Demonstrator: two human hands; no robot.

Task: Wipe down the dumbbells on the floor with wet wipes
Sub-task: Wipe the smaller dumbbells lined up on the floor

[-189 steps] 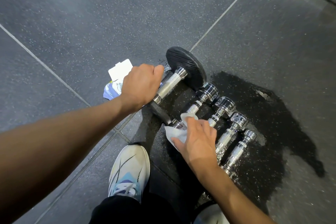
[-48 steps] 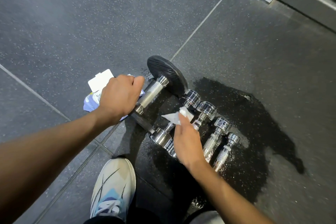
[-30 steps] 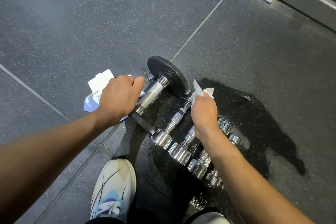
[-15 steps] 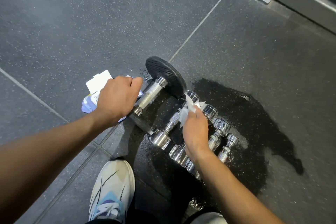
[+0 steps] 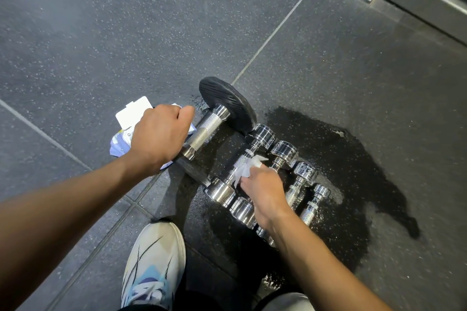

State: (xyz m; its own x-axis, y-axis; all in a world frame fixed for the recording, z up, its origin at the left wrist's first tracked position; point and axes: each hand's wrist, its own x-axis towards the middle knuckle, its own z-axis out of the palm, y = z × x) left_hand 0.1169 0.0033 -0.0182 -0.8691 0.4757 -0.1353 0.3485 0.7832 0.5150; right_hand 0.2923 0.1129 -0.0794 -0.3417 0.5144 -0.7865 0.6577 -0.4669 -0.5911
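Right hand (image 5: 262,194) pinching wet wipe (image 5: 246,169) against handle of chrome dumbbell (image 5: 222,192); left hand (image 5: 159,136) gripping bar of black-plated dumbbell (image 5: 227,101), over wipes pack (image 5: 118,144), lid flipped open.

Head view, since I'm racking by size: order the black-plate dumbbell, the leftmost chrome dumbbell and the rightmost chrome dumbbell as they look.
1. black-plate dumbbell
2. leftmost chrome dumbbell
3. rightmost chrome dumbbell
All lie similarly far from the camera, so nearness hardly matters.
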